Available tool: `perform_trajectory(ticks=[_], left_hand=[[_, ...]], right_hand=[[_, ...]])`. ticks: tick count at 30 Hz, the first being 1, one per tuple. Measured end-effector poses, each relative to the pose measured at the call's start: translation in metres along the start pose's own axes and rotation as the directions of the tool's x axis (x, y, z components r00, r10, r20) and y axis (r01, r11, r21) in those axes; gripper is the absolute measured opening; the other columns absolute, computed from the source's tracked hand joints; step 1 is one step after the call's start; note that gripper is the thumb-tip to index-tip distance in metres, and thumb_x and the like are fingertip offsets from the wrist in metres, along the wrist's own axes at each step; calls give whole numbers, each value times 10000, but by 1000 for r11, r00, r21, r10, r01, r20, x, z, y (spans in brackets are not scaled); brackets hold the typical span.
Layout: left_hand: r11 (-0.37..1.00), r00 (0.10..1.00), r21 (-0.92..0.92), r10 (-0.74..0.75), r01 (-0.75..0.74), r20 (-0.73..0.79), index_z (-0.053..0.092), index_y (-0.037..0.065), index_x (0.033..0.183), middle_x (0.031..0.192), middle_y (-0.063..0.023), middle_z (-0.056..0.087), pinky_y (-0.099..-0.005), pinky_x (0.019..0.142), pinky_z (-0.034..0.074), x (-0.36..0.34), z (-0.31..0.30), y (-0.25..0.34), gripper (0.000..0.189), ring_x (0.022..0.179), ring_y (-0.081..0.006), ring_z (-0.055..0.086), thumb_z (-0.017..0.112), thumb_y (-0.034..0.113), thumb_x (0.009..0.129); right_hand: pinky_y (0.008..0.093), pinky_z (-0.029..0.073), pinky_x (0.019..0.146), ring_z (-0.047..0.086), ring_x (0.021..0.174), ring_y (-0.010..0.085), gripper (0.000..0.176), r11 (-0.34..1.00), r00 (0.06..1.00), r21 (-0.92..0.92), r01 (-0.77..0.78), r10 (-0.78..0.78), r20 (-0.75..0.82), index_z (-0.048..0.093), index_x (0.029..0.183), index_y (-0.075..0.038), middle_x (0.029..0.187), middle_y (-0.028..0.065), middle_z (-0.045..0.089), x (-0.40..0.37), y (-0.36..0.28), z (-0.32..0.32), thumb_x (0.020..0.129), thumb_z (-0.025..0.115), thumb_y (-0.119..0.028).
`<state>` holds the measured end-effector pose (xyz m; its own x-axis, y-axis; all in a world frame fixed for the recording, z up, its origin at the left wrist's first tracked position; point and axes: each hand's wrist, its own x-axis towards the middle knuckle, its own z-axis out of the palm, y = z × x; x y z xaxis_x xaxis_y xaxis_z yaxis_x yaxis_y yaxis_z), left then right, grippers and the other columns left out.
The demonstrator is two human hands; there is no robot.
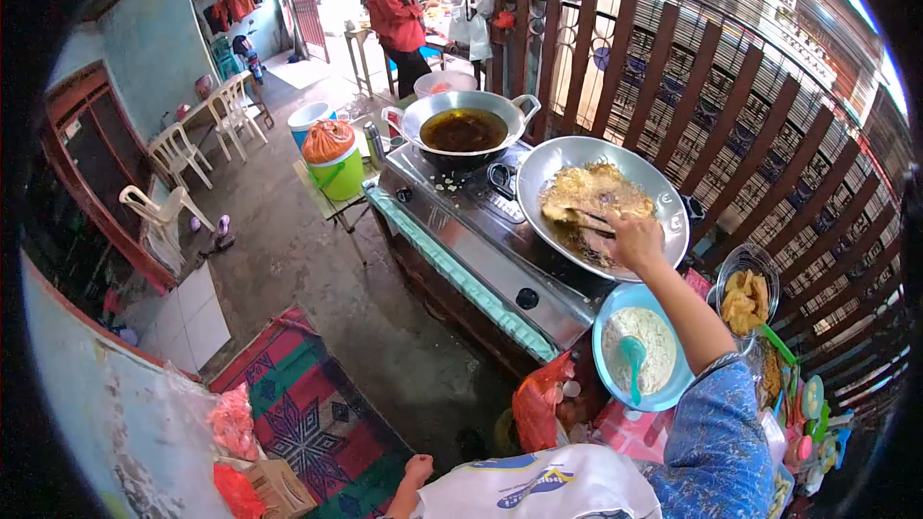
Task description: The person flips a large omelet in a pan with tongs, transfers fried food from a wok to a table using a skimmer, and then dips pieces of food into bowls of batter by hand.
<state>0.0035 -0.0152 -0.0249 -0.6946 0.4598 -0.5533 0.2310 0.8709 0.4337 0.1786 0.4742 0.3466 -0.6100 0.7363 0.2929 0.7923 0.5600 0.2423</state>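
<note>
Over the right-hand wok (535, 173) on the stove, my right hand (635, 242) is closed around dark tongs (594, 222). Their two thin prongs reach into golden fritters (601, 187) frying in bubbling oil. My left hand (417, 470) hangs low by my body, fingers curled in, with nothing visible in it. Below the wok, a light-blue basin (602, 365) holds pale batter with green flecks (656, 341). A teal ladle (634, 354) rests in the batter. Fried pieces (745, 300) sit in a metal strainer bowl (747, 255) to the right.
A second wok (413, 122) with dark oil stands on the stove's (461, 231) far burner. A wooden slat fence (663, 86) runs along the right. Beyond the stove are a green bucket (338, 178) and a person in red (396, 19). A patterned rug (317, 413) lies at left.
</note>
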Motion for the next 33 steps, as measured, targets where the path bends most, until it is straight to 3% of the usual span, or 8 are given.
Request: perform_trajectory(ticks=[2, 6, 11, 13, 17, 26, 28, 33], left_hand=[[998, 991, -17, -55, 58, 121, 616, 77, 769, 645, -56, 588, -290, 577, 451, -7, -16, 15, 203, 591, -157, 568, 498, 241, 745], [968, 969, -180, -135, 173, 208, 608, 77, 831, 717, -74, 598, -299, 606, 456, -4, -9, 8, 209, 605, -170, 575, 518, 243, 742], [978, 945, -100, -149, 185, 291, 612, 82, 839, 723, -75, 605, -296, 589, 459, -14, -22, 26, 217, 640, -168, 582, 524, 253, 738], [981, 966, -92, -148, 170, 213, 612, 83, 842, 743, -81, 607, -298, 604, 460, -12, -15, 22, 222, 656, -175, 585, 529, 257, 732], [996, 990, -40, -81, 85, 112, 612, 82, 845, 726, -80, 606, -295, 596, 460, 5, 9, -5, 234, 640, -172, 583, 526, 263, 724], [974, 959, -166, -108, 155, 260, 610, 72, 834, 672, -58, 590, -278, 518, 446, -9, -14, 20, 233, 560, -136, 551, 518, 252, 720], [965, 959, -217, -85, 146, 271, 603, 73, 838, 638, -50, 580, -264, 482, 430, -16, -22, 29, 208, 526, -131, 538, 518, 224, 724], [945, 957, -232, -178, 231, 227, 594, 69, 855, 626, -38, 574, -263, 460, 421, -7, -2, 15, 197, 502, -128, 531, 523, 210, 737]], right_hand=[[361, 458, 611, 586, 729, 262, 358, 996, 1000, 83, 9, -9, -2, 574, 978, -175, 810, 107, 603, 2, 17, -3, 663, 595, -345], [314, 425, 551, 567, 620, 185, 394, 735, 882, 554, -392, 129, 453, 639, 814, -92, 694, 85, 604, 13, 53, -22, 639, 594, -442], [267, 351, 405, 444, 423, 127, 388, 702, 744, 450, -552, 170, 647, 634, 780, -84, 554, 44, 537, 19, 79, -11, 675, 579, -454], [282, 419, 470, 539, 514, 172, 411, 911, 814, 228, -344, 168, 555, 638, 831, -125, 625, 81, 582, 20, 82, -18, 672, 549, -493], [331, 454, 674, 573, 808, 238, 415, 935, 887, 83, -345, 296, 354, 626, 910, -172, 843, 108, 606, 20, 73, -13, 653, 543, -487], [357, 441, 715, 558, 839, 256, 419, 978, 921, 122, -170, 114, 374, 585, 971, -171, 868, 95, 596, 12, 32, -41, 647, 566, -436], [357, 433, 721, 551, 856, 250, 375, 988, 987, 83, -134, 125, 106, 590, 955, -163, 901, 94, 588, 25, 40, -8, 638, 588, -364], [364, 449, 666, 566, 788, 260, 300, 999, 999, -3, -32, 32, 33, 532, 907, -88, 835, 120, 569, 48, 19, 35, 619, 549, -168]])
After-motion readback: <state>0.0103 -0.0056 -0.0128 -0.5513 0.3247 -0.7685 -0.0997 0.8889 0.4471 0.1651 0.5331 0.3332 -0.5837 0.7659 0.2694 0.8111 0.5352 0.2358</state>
